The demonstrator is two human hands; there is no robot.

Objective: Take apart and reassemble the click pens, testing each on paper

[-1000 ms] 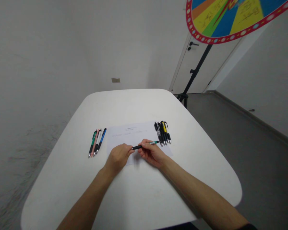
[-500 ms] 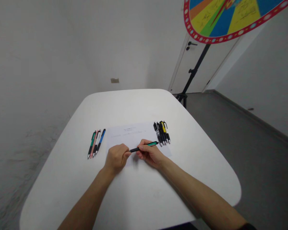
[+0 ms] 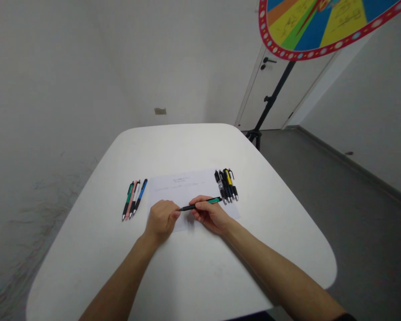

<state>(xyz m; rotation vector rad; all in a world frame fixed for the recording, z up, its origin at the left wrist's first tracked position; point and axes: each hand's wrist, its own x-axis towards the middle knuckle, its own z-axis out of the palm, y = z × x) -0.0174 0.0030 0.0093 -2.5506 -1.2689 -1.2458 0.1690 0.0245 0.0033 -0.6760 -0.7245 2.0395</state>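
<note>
A green and black pen [image 3: 210,201] lies across my fingers above a white sheet of paper [image 3: 187,187]. My right hand [image 3: 210,216] is closed round the pen's middle. My left hand [image 3: 161,219] is curled, its fingertips touching the pen's black tip end and resting on the sheet's near left part. A row of several pens [image 3: 134,199], green, pink, white and blue, lies left of the sheet. A second group of black and yellow pens [image 3: 226,184] lies at the sheet's right edge, just beyond the held pen's green end.
The white rounded table [image 3: 187,147] stands against a white wall. A colourful prize wheel [image 3: 321,24] on a black stand [image 3: 270,104] rises beyond the table's far right corner. Grey floor lies to the right, with a white door [image 3: 270,93] behind the stand.
The pen's tip end has shifted slightly left and lower towards my left fingers. Both hands stay in nearly the same place on the sheet.
</note>
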